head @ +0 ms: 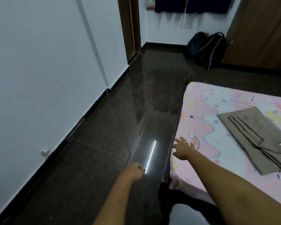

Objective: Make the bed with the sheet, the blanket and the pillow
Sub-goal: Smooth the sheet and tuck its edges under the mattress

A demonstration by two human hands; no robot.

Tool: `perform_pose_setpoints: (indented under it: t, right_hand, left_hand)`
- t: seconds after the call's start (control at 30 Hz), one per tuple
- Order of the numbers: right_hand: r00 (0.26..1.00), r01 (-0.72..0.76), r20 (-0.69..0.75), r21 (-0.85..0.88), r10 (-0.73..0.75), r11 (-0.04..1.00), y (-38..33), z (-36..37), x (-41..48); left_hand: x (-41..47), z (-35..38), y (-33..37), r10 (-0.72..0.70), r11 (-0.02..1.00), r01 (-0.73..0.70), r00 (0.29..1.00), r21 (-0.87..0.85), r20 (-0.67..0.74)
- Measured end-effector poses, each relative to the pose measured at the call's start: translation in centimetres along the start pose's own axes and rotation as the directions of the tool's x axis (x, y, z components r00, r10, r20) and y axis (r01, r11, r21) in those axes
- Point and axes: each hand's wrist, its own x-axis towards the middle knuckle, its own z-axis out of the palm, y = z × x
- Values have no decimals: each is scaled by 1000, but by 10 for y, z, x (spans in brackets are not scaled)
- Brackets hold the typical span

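Note:
A pink sheet (206,114) printed with rainbows, stars and moons covers the bed on the right. A folded brown blanket (256,137) lies on it near the right edge of the view. My right hand (182,147) is spread flat with straight fingers on the sheet near the bed's left edge. My left hand (134,171) hangs over the dark floor beside the bed with its fingers curled, holding nothing that I can see. No pillow is in view.
A dark polished floor (117,127) runs between the bed and the white wall (39,70) on the left. Two black backpacks (206,47) stand against the far wall beside a wooden wardrobe (263,33). A wooden door frame (128,26) is at the back.

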Motion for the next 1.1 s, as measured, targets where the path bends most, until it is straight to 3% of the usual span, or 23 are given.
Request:
perform_pose_setpoints:
  t: [0.13,0.33,0.67,0.87,0.97,1.1]
  right_hand:
    - [995,-78,-47,98,83,992,7,-27,5]
    - [978,-207,57,232,199,950,3,-30,21]
    - [938,-330,48,436,344,837,-4,-95,109]
    - [912,-399,123,489,391,776,-14,-131,155]
    - [881,-441,116,553,459,707,-18,-145,174]
    - [784,-533,142,652,604,539,-17,-162,205]
  left_hand:
    - [10,-39,21,128,991,-129,991,-32,-40]
    - [49,-77,26,213,975,-216,975,48,55]
    - [176,-178,78,364,905,-392,915,166,176]
    - [264,-234,89,396,874,-411,911,259,110]
    - [294,-241,91,399,824,-462,884,328,243]
    - [347,-272,124,478,764,-567,818,307,321]
